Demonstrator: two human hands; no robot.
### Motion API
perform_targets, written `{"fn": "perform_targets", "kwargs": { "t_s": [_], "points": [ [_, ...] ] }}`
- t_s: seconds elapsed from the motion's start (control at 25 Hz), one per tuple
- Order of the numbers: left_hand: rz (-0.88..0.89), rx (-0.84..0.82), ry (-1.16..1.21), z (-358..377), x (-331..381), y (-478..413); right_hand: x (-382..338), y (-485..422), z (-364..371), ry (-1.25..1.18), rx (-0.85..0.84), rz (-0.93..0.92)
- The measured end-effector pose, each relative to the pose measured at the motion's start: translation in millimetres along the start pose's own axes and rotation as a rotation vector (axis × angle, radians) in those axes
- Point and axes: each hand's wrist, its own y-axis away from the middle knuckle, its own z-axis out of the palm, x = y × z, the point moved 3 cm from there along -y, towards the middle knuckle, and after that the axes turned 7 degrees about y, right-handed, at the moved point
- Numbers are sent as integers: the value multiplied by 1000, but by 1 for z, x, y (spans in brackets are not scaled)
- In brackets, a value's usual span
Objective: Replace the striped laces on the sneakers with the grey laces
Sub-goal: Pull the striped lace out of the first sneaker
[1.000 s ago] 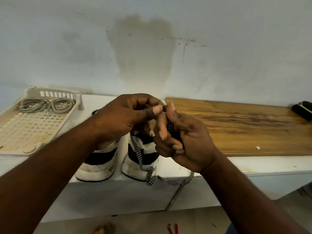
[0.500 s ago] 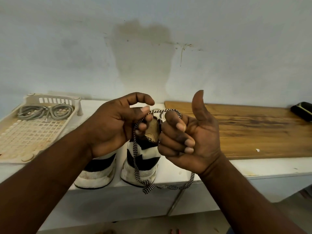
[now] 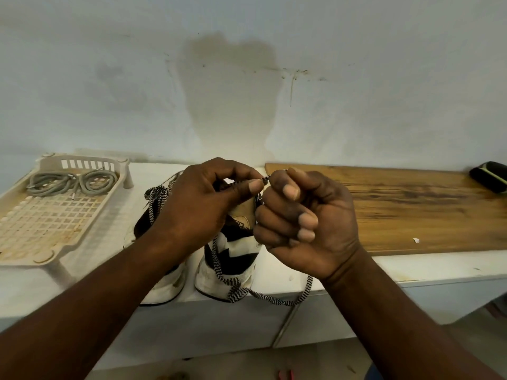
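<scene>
Stained wall [image 3: 227, 91], white shelf [image 3: 397, 266] w/ plank [image 3: 411, 209]

- The sneakers [image 3: 230, 250] stand side by side at the front edge of the desk [image 3: 277, 270].
- Left of the sneakers sits a tray [image 3: 90, 160], with bundled laces [image 3: 63, 182] in its far end.
- Right of the sneakers lies a board [image 3: 411, 209], with a case [image 3: 489, 176] at its far end.
- Behind the sneakers rises the wall [image 3: 247, 78].
- Above the sneakers the left grip [image 3: 208, 198] and right grip [image 3: 304, 215] meet, pinching a lace [image 3: 263, 296] that loops down before the sneakers, past the desk edge.
</scene>
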Motion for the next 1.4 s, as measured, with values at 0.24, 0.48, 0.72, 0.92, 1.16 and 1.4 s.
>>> {"fn": "perform_targets", "kwargs": {
  "t_s": [0.24,0.48,0.72,0.92,1.16,1.4],
  "points": [
    [187,-115,-443,21,8,9,-18,1,-2,13,88,-146],
    [27,-157,-224,30,4,12,-44,7,-4,43,132,-393],
    [-79,-231,-105,34,2,19,-67,20,-11,391,303,-636],
    [-189,-144,125,29,5,16,-57,24,-25,1155,514,-544],
    [-166,-76,203,21,6,10,-23,12,-29,1921,432,-343],
    [-119,5,199,14,9,5,-16,4,-30,1849,470,-273]
  ]
}}
